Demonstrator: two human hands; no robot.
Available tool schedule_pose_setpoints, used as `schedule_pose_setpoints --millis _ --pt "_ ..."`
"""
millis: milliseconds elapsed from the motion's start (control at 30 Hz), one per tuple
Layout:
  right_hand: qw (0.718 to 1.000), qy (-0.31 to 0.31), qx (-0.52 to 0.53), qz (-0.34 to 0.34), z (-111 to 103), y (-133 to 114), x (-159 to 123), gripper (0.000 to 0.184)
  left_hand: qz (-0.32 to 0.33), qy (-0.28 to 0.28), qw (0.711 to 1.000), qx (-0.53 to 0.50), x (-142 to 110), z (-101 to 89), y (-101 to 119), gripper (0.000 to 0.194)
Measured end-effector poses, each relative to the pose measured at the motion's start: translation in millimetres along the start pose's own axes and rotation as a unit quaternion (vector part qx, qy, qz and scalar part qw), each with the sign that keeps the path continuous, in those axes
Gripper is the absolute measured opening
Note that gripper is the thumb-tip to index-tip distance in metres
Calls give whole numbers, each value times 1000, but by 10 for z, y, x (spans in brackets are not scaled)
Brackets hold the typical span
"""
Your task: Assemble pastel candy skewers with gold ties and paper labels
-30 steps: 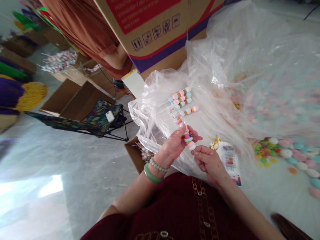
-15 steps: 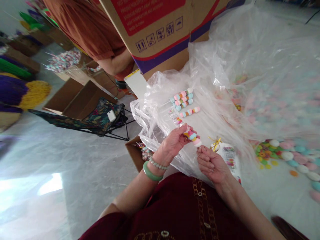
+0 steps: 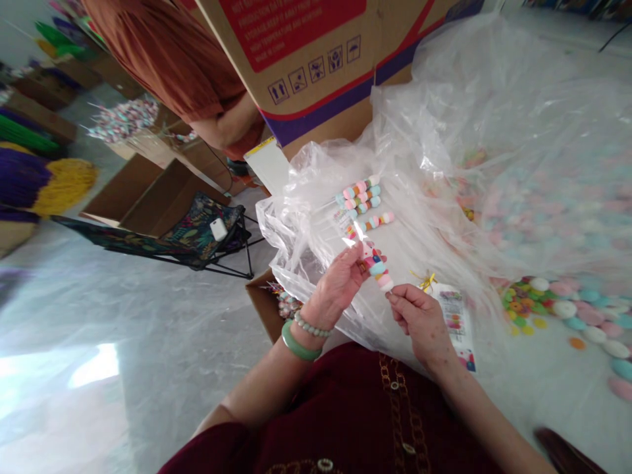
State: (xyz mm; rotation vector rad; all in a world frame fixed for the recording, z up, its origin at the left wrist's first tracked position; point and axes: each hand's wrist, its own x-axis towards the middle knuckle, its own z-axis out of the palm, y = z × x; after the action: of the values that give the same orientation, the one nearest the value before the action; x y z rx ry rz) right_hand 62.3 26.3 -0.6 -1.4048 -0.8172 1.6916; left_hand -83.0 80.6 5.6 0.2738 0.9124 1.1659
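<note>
My left hand [image 3: 342, 282], with a jade bangle and a bead bracelet at the wrist, is closed around a marshmallow skewer [image 3: 379, 270] in pink, blue and white. A clear printed wrapper covers at least its far part and sticks out past my fingers. At the skewer's near end, my right hand [image 3: 419, 321] pinches with thumb and forefinger; whether on the stick or the wrapper's edge I cannot tell. Beyond my hands lie several finished-looking skewers [image 3: 363, 196] side by side. Gold twist ties [image 3: 427, 282] and printed bags [image 3: 451, 309] lie right of my right hand.
Loose marshmallows [image 3: 587, 309] and fruit-coloured candies [image 3: 526, 303] spread at the right, partly under clear plastic sheeting [image 3: 464, 99]. A big carton [image 3: 316, 79] stands at the back. Beside it is a co-worker's arm [image 3: 230, 125]. A folding chair [image 3: 197, 230] holds a white phone-like object.
My right hand has shifted slightly, its thumb and forefinger now pinching more plainly at the skewer's near end. More of the wrapper shows beyond my left fingers.
</note>
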Motion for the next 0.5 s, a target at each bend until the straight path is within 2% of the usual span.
schedule_pose_setpoints --millis 100,200,300,400,500 --pt "999 -19 41 26 -37 -28 6 15 21 2 1000 5 21 9 57 19" --pt "988 -79 104 77 -52 -47 -13 24 32 5 999 35 3 34 77 20" --pt "989 -65 99 84 -43 -28 -39 27 42 6 998 56 -20 57 52 21" --pt "1000 -7 -31 -1 -30 -3 -45 14 48 5 996 72 -39 82 4 24" --pt "970 36 -208 -121 -28 1 -31 11 40 2 996 77 -61 105 -29 25"
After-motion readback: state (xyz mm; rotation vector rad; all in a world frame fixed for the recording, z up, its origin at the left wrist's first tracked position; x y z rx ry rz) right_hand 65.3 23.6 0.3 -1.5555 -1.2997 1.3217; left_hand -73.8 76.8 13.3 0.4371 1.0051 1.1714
